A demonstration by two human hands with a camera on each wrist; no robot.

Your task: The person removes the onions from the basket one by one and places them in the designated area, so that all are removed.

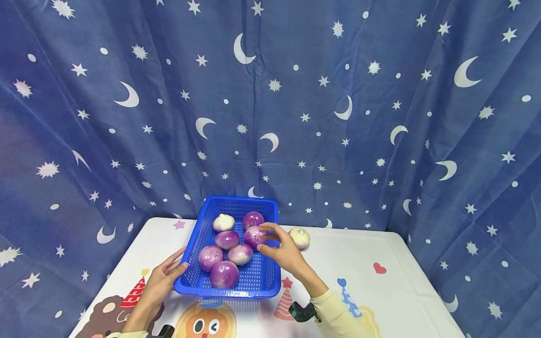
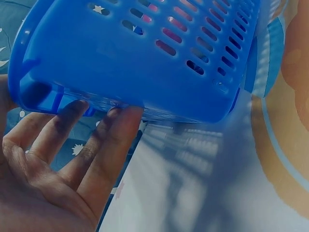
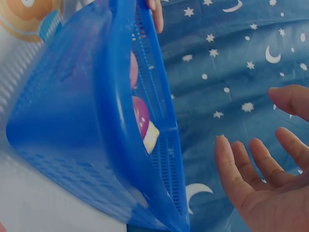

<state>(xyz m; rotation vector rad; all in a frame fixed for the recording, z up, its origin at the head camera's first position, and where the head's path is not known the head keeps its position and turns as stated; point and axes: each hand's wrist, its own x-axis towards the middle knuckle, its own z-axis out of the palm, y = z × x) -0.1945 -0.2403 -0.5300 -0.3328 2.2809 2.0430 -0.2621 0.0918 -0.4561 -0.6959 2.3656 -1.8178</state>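
A blue plastic basket [image 1: 272,267] with slotted walls holds several glossy purple onions [image 1: 224,274] and a pale white-yellow onion [image 1: 223,223]. At its left side is my left hand [image 1: 158,284]; the fingers [image 2: 113,150] reach fairly straight along the outer wall, and the thumb is at the rim. Over the right side of the basket hovers my right hand [image 1: 281,246], thumb and fingers spread apart with nothing between them. In the head view its fingertips overlap a purple onion [image 1: 254,237]. The right wrist view shows this hand [image 3: 270,179] apart from the basket rim.
Another pale onion [image 1: 299,238] lies on the table just right of the basket. The white tablecloth [image 1: 351,263] carries printed cartoon figures. Behind the table's back edge hangs a dark blue curtain [image 1: 296,117] with moons and stars.
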